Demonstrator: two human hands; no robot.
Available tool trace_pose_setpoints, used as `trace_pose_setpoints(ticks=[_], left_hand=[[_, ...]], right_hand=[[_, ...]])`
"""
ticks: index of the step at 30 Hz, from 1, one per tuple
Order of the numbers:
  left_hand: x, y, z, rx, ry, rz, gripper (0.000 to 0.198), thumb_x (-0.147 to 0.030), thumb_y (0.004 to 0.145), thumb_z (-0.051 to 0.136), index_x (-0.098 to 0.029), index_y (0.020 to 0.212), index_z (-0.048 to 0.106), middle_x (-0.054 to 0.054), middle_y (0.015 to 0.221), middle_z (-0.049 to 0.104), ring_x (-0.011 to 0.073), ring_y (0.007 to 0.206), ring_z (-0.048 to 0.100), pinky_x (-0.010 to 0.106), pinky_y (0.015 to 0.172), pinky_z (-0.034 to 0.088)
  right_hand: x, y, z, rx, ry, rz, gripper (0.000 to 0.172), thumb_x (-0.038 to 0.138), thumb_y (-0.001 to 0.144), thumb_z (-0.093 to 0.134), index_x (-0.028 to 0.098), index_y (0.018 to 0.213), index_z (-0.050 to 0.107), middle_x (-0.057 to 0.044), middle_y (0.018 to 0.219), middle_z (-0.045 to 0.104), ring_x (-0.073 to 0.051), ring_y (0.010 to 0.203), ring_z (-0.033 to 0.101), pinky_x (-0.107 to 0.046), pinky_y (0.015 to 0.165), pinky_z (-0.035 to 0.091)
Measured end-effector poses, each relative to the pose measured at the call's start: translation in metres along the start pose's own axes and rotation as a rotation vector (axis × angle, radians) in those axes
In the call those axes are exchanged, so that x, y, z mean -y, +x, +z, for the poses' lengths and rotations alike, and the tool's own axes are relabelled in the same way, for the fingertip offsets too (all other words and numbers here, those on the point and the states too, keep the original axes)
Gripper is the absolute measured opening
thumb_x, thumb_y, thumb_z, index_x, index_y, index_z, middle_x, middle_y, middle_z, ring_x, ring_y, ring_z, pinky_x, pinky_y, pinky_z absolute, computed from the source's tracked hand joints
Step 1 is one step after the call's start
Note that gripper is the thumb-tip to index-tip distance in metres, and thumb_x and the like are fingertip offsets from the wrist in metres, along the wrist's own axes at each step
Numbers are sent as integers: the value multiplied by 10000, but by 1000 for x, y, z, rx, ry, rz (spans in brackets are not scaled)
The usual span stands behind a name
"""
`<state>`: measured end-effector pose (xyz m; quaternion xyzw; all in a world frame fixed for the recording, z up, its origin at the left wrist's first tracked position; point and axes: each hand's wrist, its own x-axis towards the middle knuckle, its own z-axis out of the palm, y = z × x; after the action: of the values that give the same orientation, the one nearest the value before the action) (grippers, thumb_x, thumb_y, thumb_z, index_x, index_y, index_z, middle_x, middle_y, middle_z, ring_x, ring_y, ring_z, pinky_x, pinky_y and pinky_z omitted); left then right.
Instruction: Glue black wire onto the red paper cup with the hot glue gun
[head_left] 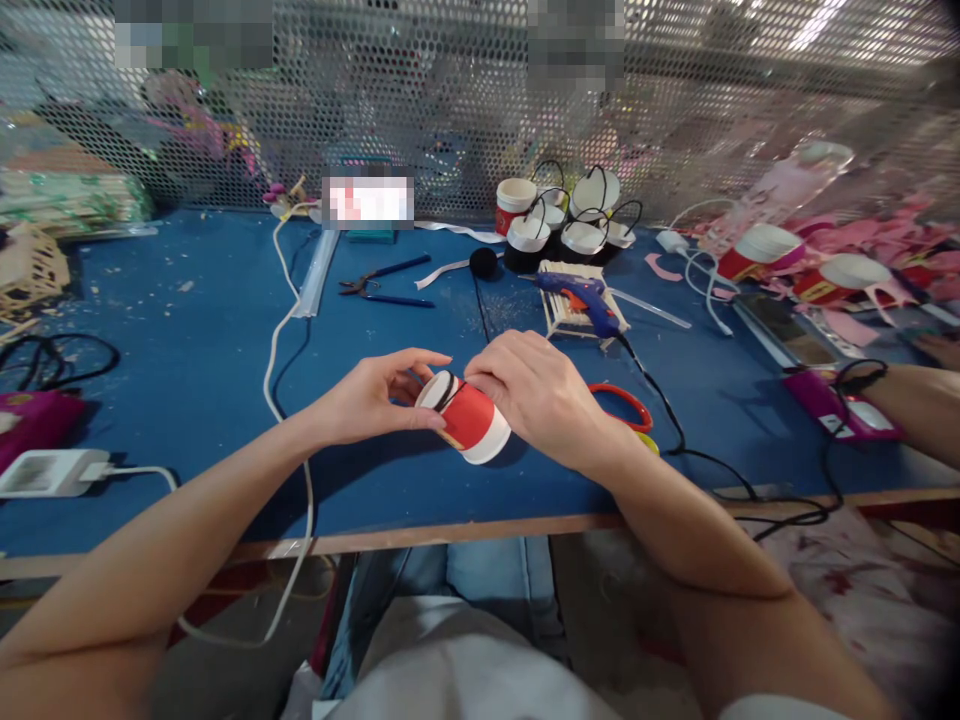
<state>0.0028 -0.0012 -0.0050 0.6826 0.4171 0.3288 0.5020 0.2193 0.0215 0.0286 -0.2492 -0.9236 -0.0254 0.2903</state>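
Two hands grasp one red paper cup (471, 422) on its side over the blue table (187, 330). Left hand (375, 398) pinches the base end; right hand (536, 392) clasps the side. Glue gun (583, 297) lies behind.

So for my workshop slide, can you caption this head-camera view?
Both bare hands, left hand and right hand, hold a red-and-white paper cup with a black cord over a blue worktable.
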Motion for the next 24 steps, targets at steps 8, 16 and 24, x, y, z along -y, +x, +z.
trace_pose_setpoints(ticks=[8, 16, 24], left_hand=[[-3, -2, 3, 10, -24, 40, 506, -273, 665, 770, -138, 1119, 593, 89, 1001, 661, 167, 808, 631, 322, 746, 533], [-4, -2, 2, 28, -20, 72, 508, -293, 672, 771, -156, 1129, 596, 96, 1032, 656, 192, 854, 641, 353, 787, 536], [-4, -2, 2, 43, -20, 85, 563, -277, 653, 788, -157, 1161, 580, 101, 1051, 650, 209, 899, 641, 381, 835, 525]], right_hand=[[-6, -1, 8, -12, 52, 66, 238, 237, 949, 386, 180, 797, 559, -61, 752, 611, -175, 711, 521, -322, 683, 393], [-7, -3, 13, 13, 85, 69, 194, 195, 937, 410, 171, 812, 557, -65, 772, 618, -170, 718, 527, -312, 691, 414], [-4, -4, 13, 39, 217, 141, 140, 184, 928, 448, 165, 827, 543, -47, 794, 599, -144, 718, 549, -275, 667, 439]])
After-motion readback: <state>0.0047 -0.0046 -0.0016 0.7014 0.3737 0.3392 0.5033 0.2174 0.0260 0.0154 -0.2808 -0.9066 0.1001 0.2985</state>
